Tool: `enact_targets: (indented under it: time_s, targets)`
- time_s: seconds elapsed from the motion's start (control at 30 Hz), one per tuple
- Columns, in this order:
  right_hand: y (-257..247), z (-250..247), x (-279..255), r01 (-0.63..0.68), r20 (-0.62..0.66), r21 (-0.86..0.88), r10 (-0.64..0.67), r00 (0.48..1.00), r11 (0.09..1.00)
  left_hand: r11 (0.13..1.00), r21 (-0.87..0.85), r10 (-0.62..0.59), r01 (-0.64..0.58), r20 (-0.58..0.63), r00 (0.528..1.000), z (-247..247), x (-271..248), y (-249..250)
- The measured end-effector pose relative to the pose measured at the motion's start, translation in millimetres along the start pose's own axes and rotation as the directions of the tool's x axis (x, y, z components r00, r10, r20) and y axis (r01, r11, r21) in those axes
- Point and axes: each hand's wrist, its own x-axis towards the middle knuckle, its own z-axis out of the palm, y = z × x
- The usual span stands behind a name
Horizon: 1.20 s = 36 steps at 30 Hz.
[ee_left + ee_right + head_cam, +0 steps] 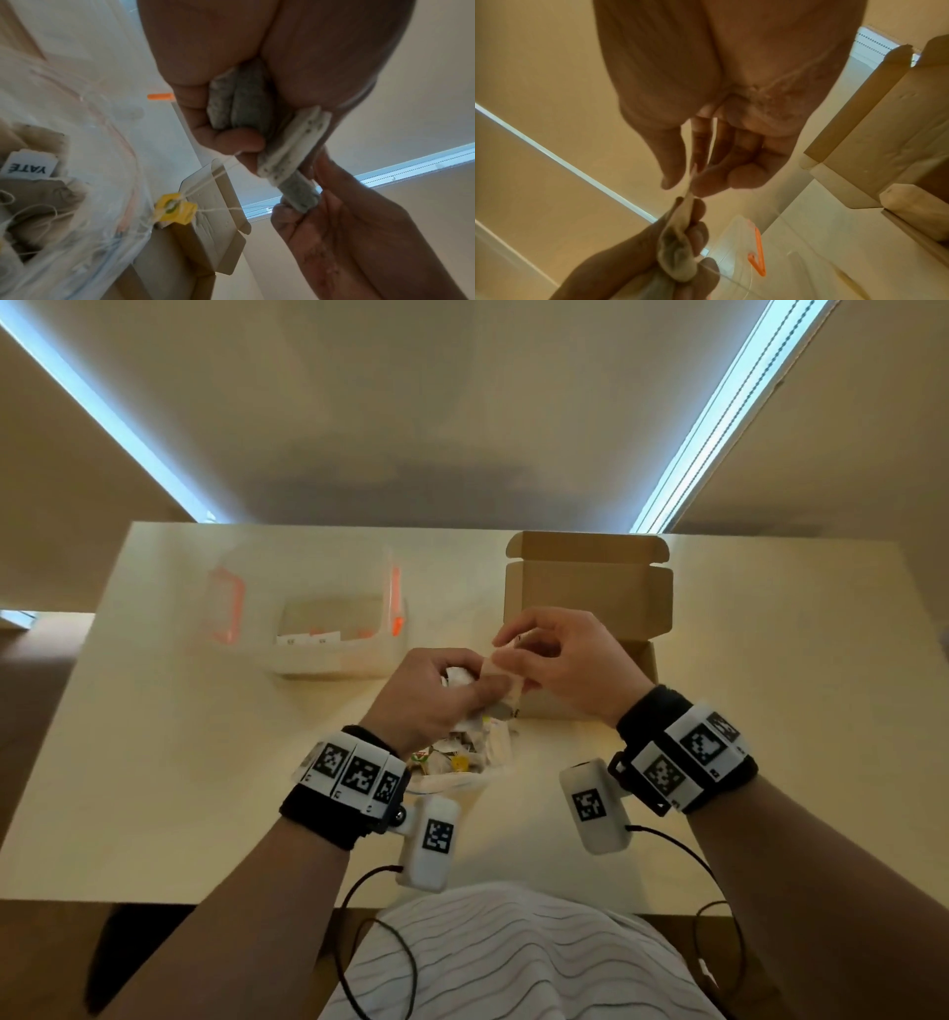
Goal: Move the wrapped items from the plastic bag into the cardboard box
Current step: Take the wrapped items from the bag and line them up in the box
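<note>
Two hands meet above the desk point(154, 762): left hand point(436, 690) clutches tea bags over the plastic bag point(462, 762), beside the cardboard box point(590, 588). Left wrist view: tangled strings point(218, 172) trail. Right wrist view: right hand point(706, 162) pinches one tea bag point(677, 253); better pull slowly, freeing strings.

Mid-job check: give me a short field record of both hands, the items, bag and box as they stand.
left hand: grips a bunch of tea bags
right hand: pinches one tea bag from that bunch
plastic bag: on the table, more tea bags inside
cardboard box: open, lid up, behind the right hand
clear container: left of the box
</note>
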Motion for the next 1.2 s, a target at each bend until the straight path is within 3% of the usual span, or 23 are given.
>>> enact_targets:
  time_s: [0.13, 0.33, 0.47, 0.6, 0.67, 0.77, 0.97, 1.07, 1.2]
  targets:
    - [15, -7, -5, -0.035, 0.078, 0.052, 0.031, 0.996, 0.998, 0.978, -0.206, -0.045, 0.035, -0.046, 0.998, 1, -4, 6]
    - [41, 2, -20, -0.059, 0.076, -0.016, 0.06, 0.995, 0.998, 0.803, -0.592, -0.115, 0.069, -0.041, 0.992, -5, -2, -1]
    - [43, 24, -29, -0.068, 0.164, -0.157, 0.094, 0.982, 0.985, 0.751, -0.659, -0.111, 0.051, -0.049, 0.993, -5, 0, 5]
    - [43, 38, -41, -0.035, 0.234, -0.206, 0.084, 0.968, 0.978, 0.71, -0.7, -0.187, 0.074, -0.086, 0.978, -4, 3, 7]
    - [40, 40, -46, -0.002, 0.252, -0.257, 0.069, 0.965, 0.966, 0.71, -0.698, -0.236, 0.097, -0.106, 0.966, -2, 3, 8]
    - [33, 36, -52, 0.046, 0.228, -0.271, 0.017, 0.973, 0.962, 0.795, -0.598, -0.259, 0.1, -0.185, 0.948, 1, 2, 8]
    - [13, 23, -54, 0.029, -0.021, -0.088, -0.031, 0.999, 0.996, 0.956, -0.29, -0.128, 0.044, -0.278, 0.952, 12, 0, -2]
    - [3, 17, -49, 0.023, -0.083, 0.008, -0.023, 0.996, 1.0, 0.96, -0.275, -0.129, 0.049, -0.282, 0.951, 18, -1, -5]
    - [0, 9, -42, 0.015, -0.001, 0.074, -0.015, 1.0, 0.997, 0.952, -0.305, -0.122, 0.035, -0.271, 0.955, 23, -2, -2]
